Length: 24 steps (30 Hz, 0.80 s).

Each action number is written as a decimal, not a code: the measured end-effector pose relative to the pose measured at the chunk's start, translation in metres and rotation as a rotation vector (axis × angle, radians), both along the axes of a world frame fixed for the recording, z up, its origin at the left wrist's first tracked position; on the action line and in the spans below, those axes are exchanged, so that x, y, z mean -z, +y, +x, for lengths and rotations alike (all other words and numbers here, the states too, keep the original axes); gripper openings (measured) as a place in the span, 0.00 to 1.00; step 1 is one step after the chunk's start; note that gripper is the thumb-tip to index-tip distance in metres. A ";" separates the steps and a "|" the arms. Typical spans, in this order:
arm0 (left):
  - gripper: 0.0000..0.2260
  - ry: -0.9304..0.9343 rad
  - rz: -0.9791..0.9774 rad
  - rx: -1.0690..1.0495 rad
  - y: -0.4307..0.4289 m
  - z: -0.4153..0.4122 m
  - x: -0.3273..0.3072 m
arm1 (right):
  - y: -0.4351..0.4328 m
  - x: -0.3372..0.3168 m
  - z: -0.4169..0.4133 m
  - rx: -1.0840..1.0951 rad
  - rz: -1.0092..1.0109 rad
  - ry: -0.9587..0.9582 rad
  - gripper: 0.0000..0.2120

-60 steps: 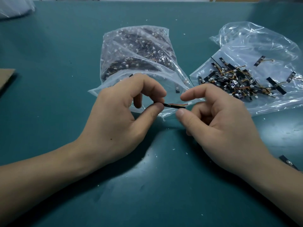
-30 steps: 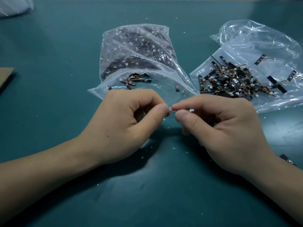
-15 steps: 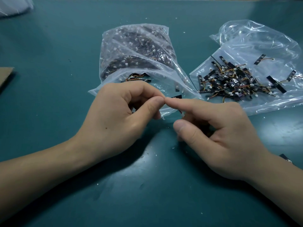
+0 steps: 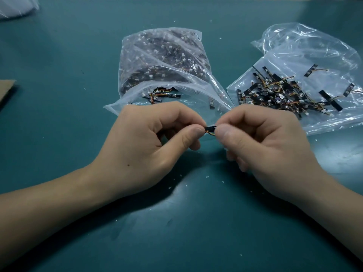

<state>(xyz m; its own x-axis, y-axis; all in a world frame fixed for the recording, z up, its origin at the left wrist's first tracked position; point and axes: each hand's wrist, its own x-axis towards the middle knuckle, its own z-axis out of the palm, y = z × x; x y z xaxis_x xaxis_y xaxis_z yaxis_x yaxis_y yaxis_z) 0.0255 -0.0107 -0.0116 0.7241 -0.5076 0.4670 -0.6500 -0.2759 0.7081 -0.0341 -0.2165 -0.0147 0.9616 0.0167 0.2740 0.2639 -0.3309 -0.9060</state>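
Filling the view: teal bench mat [image 4: 196,232], white flecks on it. Packed clear bag [image 4: 163,61] and flatter bag [image 4: 306,55] lie behind. Left hand [image 4: 149,142] and right hand [image 4: 265,146] each pinch an end of a black wired strip [image 4: 210,128] between them, long axis left-right, above the mat.

The table top [image 4: 59,55] is a teal sheet, smooth and mostly matt, with a dull sheen where light falls; small white crumbs lie on it; the full bag [image 4: 157,61] is clear plastic film, glossy and creased; the flat bag [image 4: 314,52] is the same thin clear film, wrinkled, with bright glints; the loose strips [image 4: 275,93] on it look like matt black board with small white plastic plugs and thin orange and yellow coated wires; the held strip [image 4: 210,128] shows the same matt black; the cardboard [image 4: 5,91] at the left edge is brown and dull.
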 end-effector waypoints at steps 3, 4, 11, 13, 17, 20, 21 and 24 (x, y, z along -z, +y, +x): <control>0.03 -0.008 -0.009 0.016 0.001 -0.001 -0.001 | 0.001 0.001 0.000 -0.018 -0.062 -0.017 0.08; 0.04 0.005 -0.007 0.022 0.001 -0.001 -0.001 | 0.000 0.001 0.000 -0.005 -0.047 -0.018 0.08; 0.03 0.001 0.043 0.003 0.000 0.001 0.000 | 0.000 0.000 -0.001 -0.026 -0.113 -0.011 0.09; 0.02 0.006 0.039 0.022 0.001 0.000 -0.001 | 0.000 0.000 -0.001 -0.004 -0.118 -0.028 0.08; 0.02 -0.020 0.042 0.044 0.001 0.001 -0.002 | 0.001 -0.003 -0.003 -0.004 -0.121 -0.058 0.07; 0.02 -0.005 0.052 0.054 0.001 0.001 -0.002 | 0.000 -0.002 -0.002 -0.003 -0.134 -0.034 0.07; 0.02 -0.002 0.058 0.061 0.001 0.002 -0.002 | -0.001 -0.002 -0.002 0.000 -0.145 -0.032 0.07; 0.02 -0.003 0.077 0.084 0.001 0.002 -0.002 | 0.000 -0.002 -0.002 -0.018 -0.151 -0.014 0.07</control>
